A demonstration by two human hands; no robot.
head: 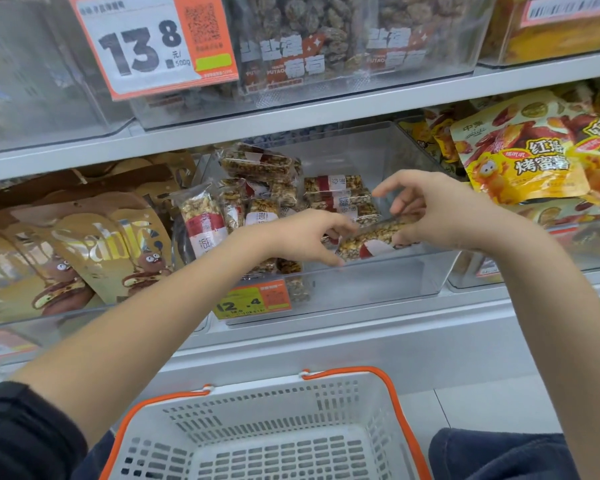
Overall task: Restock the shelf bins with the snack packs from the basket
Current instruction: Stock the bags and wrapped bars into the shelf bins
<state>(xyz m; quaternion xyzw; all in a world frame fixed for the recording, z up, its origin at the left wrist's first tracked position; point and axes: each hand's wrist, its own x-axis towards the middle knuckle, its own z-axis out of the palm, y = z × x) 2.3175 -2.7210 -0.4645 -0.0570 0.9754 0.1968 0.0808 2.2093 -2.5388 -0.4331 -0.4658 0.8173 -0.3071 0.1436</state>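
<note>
A clear plastic shelf bin (378,289) on the middle shelf holds several nut-bar snack packs (336,197) with red and white labels. Both my hands are inside it. My left hand (305,237) and my right hand (440,213) together hold one nut-bar pack (371,242) just above the bin's front wall; the left pinches its left end, the right grips its right end with the index finger raised. The white basket (274,445) with orange rim and handles sits below me, and no packs show in the part I see.
Brown "Sable" cookie bags (94,244) fill the bin to the left; yellow sweet-potato bags (534,157) fill the one to the right. The upper shelf carries clear tubs of dried fruit (309,39) and an orange 13.8 price tag (146,43). A 12.4 tag (253,301) hangs on the bin front.
</note>
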